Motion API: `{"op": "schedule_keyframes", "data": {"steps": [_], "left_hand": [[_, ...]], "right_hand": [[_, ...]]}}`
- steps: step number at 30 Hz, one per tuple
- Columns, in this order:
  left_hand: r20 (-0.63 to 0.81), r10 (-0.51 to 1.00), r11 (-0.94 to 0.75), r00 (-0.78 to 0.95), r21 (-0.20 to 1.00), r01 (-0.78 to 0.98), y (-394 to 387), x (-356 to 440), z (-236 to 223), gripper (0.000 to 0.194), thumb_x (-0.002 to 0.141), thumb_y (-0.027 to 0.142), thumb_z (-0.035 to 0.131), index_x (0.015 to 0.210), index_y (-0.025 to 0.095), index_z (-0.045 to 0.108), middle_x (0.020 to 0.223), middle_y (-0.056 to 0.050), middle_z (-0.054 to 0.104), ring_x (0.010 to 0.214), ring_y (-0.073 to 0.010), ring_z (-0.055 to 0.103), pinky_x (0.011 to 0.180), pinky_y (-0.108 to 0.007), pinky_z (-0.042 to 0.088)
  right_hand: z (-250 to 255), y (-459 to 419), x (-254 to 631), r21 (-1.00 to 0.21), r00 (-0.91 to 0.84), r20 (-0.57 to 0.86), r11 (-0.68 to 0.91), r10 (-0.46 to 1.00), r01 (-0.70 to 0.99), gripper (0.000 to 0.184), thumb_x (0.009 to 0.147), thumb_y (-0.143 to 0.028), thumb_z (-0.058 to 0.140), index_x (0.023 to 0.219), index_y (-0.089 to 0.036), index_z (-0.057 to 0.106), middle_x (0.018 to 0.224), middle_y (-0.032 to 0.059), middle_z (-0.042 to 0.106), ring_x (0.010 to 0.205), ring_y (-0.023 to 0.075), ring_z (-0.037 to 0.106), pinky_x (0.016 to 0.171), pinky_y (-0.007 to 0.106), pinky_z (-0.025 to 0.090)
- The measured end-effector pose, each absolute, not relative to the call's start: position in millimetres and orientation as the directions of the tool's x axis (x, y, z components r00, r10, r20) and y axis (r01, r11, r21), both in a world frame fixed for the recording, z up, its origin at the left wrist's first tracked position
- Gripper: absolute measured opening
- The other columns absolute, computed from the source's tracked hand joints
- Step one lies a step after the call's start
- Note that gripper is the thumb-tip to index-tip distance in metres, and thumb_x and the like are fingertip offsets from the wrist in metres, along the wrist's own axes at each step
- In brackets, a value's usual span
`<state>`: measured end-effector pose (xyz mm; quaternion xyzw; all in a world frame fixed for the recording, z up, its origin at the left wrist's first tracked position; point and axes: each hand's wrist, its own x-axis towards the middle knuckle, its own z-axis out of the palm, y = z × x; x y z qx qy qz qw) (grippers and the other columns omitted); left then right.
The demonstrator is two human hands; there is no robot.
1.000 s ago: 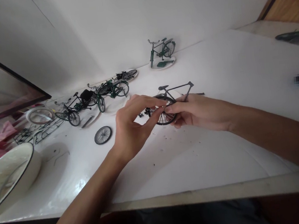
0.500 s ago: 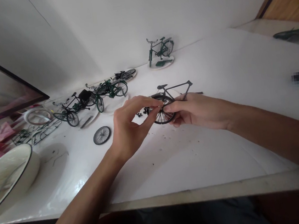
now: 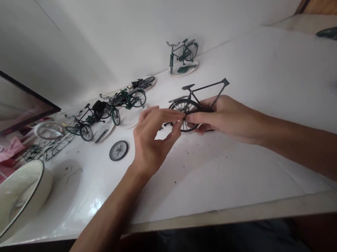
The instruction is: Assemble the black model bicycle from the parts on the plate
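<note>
A black model bicycle frame [image 3: 208,86] with a saddle, a rear rack and a spoked rear wheel [image 3: 186,107] is held above the table; no front wheel or handlebar shows on it. My right hand [image 3: 220,114] is closed around its lower part, thumb lying near the wheel's middle. From the other side my left hand [image 3: 159,133] pinches at the wheel hub with thumb and forefinger. A tiny pale bit shows at those fingertips, too small to name. Left of my left hand, a loose spoked wheel [image 3: 118,150] lies flat on the white table [image 3: 223,184].
A finished-looking green model bicycle [image 3: 183,54] stands by the wall on a round lid. More model bicycles [image 3: 92,118] and part frames [image 3: 58,147] crowd the left back. An enamel basin [image 3: 16,198] stands at the left edge. Small bits are scattered in front of my hands.
The bicycle frame has tilted and risen slightly to the right in my right hand, showing more of its rack and wheel. My left hand stays at the hub. The whole view has shifted a little.
</note>
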<state>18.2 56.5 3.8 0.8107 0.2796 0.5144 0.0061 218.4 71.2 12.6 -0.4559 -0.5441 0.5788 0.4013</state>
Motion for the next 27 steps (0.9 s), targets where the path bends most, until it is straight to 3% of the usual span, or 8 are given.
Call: {"op": "schedule_keyframes", "data": {"steps": [5,11,17,20,23,27], "left_hand": [[0.817,0.482,-0.817,0.318,0.286,0.501,54,18,6,0.011,0.090,0.010,0.070,0.093,0.020,0.066,0.100,-0.003,0.077,0.093,-0.0176,0.071,0.087,-0.039,0.054],[0.820,0.488,-0.796,0.299,0.277,0.539,55,19,5,0.012,0.090,0.011,0.072,0.093,0.022,0.069,0.095,-0.002,0.077,0.092,-0.0185,0.069,0.084,-0.038,0.052],[0.804,0.317,-0.835,0.503,-0.015,0.551,63,11,4,0.015,0.091,0.010,0.070,0.101,0.021,0.067,0.099,-0.002,0.079,0.097,-0.0196,0.069,0.082,-0.036,0.047],[0.763,0.345,-0.790,0.547,-0.079,0.607,61,11,6,0.012,0.094,0.010,0.066,0.101,0.020,0.065,0.101,-0.002,0.079,0.098,-0.0197,0.069,0.082,-0.036,0.043],[0.724,0.448,-0.710,0.525,-0.068,0.701,55,15,8,0.008,0.097,0.011,0.061,0.098,0.018,0.065,0.099,-0.003,0.079,0.093,-0.0194,0.069,0.079,-0.036,0.042],[0.708,0.553,-0.703,0.439,0.113,0.702,50,20,7,0.009,0.100,0.016,0.060,0.099,0.018,0.069,0.100,-0.004,0.080,0.088,-0.0170,0.072,0.081,-0.034,0.048]], "right_hand": [[12,70,221,-0.984,-0.184,0.065,0.093,0.981,0.152,0.011,0.081,-0.029,0.082,0.083,-0.020,0.075,0.074,0.0048,0.071,0.064,0.0160,0.066,0.055,0.028,0.052],[3,72,225,-0.975,-0.201,0.160,0.187,0.966,0.123,0.016,0.081,-0.034,0.083,0.083,-0.021,0.073,0.073,0.0048,0.068,0.065,0.0168,0.064,0.053,0.029,0.049],[3,74,225,-0.968,-0.206,0.060,0.108,0.977,0.227,0.020,0.083,-0.038,0.079,0.090,-0.020,0.073,0.080,0.0065,0.073,0.070,0.0188,0.068,0.056,0.030,0.049],[3,74,223,-0.956,-0.175,0.086,0.131,0.981,0.263,0.019,0.082,-0.035,0.078,0.087,-0.018,0.071,0.076,0.0058,0.070,0.066,0.0173,0.064,0.053,0.029,0.046],[3,73,221,-0.928,-0.124,0.184,0.214,0.975,0.305,0.021,0.082,-0.036,0.076,0.082,-0.018,0.067,0.073,0.0034,0.067,0.062,0.0151,0.059,0.050,0.028,0.042],[2,72,217,-0.861,-0.103,0.311,0.327,0.945,0.390,0.020,0.082,-0.036,0.074,0.081,-0.017,0.065,0.075,0.0022,0.067,0.064,0.0150,0.057,0.051,0.029,0.040]]}}
